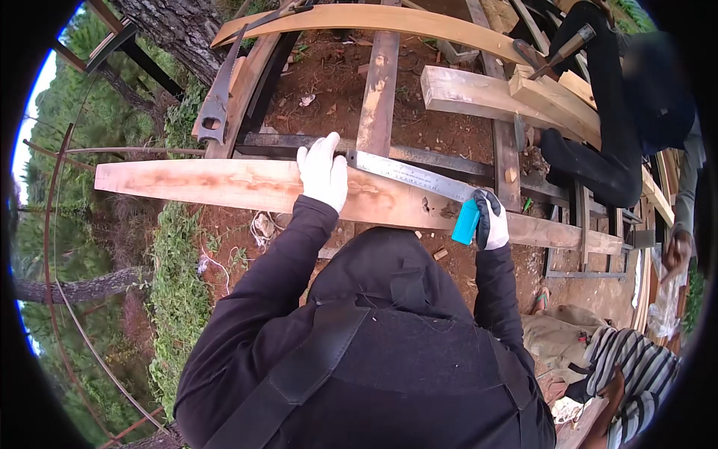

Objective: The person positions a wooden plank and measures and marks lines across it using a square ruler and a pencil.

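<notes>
A long wooden plank (224, 184) lies crosswise in front of me, with dark stains and a knot on its face. My left hand (323, 176), in a white glove, rests flat on it with the fingers stretched toward the far edge and the thumb apart. Gripped in my right hand (491, 219), in a white and dark glove, is a try square by its blue handle (465, 222). Its steel blade (407, 173), marked with a scale, slants across the plank's far edge, its tip close to my left hand.
A handsaw (218, 105) leans on timber at the upper left. Beyond lies a curved board (374, 19). Thick beams (479, 93) and a hammer (572, 46) are near a co-worker in dark clothes (598, 150). Another person in striped clothing (636, 367) sits lower right.
</notes>
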